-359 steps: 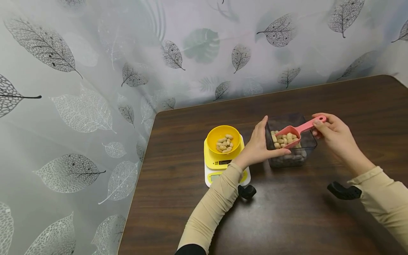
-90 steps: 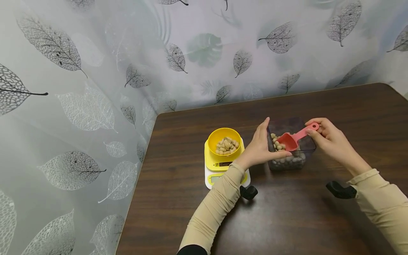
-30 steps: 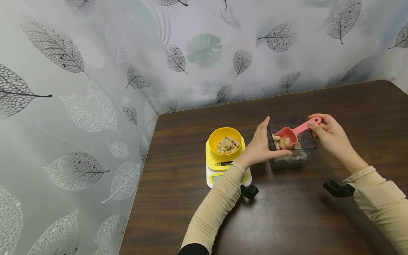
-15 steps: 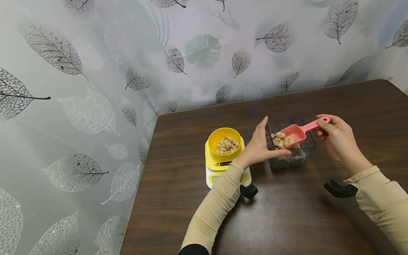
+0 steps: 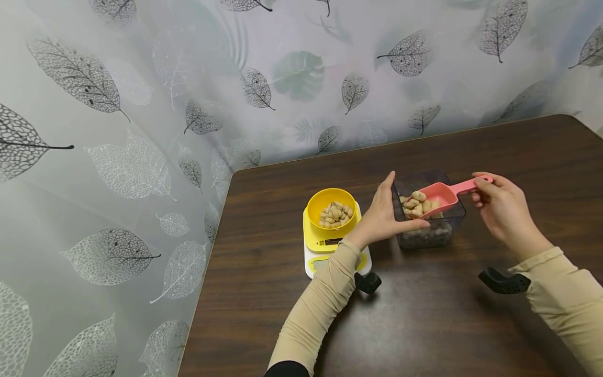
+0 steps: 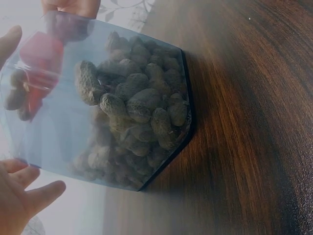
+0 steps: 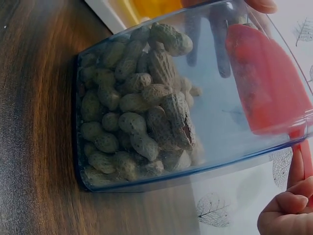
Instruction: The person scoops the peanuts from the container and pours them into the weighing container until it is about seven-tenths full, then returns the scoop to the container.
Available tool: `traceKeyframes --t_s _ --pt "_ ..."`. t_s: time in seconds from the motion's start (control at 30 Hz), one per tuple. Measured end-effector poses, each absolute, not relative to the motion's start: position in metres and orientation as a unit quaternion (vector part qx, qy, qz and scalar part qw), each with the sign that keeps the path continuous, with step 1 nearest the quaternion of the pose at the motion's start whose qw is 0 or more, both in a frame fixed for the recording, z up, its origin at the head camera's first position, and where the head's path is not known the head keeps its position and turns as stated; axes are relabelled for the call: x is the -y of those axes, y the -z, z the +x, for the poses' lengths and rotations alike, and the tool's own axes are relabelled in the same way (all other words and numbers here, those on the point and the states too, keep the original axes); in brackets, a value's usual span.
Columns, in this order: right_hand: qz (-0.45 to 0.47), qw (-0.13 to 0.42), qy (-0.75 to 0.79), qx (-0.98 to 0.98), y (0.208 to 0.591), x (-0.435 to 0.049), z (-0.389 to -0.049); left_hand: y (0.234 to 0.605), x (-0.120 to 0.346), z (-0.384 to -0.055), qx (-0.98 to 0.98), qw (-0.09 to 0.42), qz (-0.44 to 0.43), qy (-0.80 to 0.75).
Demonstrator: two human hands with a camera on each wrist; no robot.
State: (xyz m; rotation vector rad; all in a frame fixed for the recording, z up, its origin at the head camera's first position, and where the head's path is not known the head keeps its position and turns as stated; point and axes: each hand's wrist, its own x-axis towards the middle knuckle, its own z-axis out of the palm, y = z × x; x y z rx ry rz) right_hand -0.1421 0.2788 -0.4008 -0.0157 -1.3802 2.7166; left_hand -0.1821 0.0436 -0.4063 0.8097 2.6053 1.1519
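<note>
Unshelled peanuts (image 7: 132, 122) fill the lower part of a clear, dark-tinted plastic container (image 5: 426, 240) on the table. My left hand (image 5: 380, 217) grips its left side, the thumb along the front rim and the fingers spread against the wall. My right hand (image 5: 505, 209) pinches the handle of a pink scoop (image 5: 443, 196) at the container's opening. Several peanuts (image 5: 416, 201) lie in the scoop, which tilts down to the left. Through the wall in the left wrist view, the scoop (image 6: 44, 63) sits above the heap.
Left of the container, a yellow bowl (image 5: 314, 207) with several peanuts stands on a yellow and white kitchen scale (image 5: 311, 235). My left forearm partly covers the scale's display. The brown table (image 5: 264, 251) meets a leaf-patterned curtain (image 5: 306, 115) behind and at left.
The bowl holds more peanuts than twelve seconds ago. Over the last second my right hand has moved right with the scoop, which now carries peanuts. My left hand stays on the container.
</note>
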Motion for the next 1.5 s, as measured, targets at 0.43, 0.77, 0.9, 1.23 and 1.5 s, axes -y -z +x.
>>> traceKeyframes --t_s 0.43,0.77,0.9,1.23,1.5 --pt "0.018 0.038 -0.844 0.534 0.396 -0.271 -0.142 0.407 -0.043 -0.184 -0.874 0.089 0.27 -0.393" --pt "-0.028 0.015 -0.873 0.486 0.396 -0.275 -0.14 0.405 -0.042 -0.182 -0.872 0.094 0.269 -0.397" --pt "-0.04 0.007 -0.887 0.459 0.397 -0.277 -0.14 0.402 -0.041 -0.181 -0.874 0.096 0.271 -0.391" --pt "-0.043 0.007 -0.899 0.436 0.388 -0.278 -0.142 0.392 -0.038 -0.185 -0.875 0.077 0.281 -0.387" --pt "-0.02 0.009 -0.902 0.432 0.373 -0.269 -0.15 0.383 -0.024 -0.192 -0.869 0.068 0.269 -0.411"
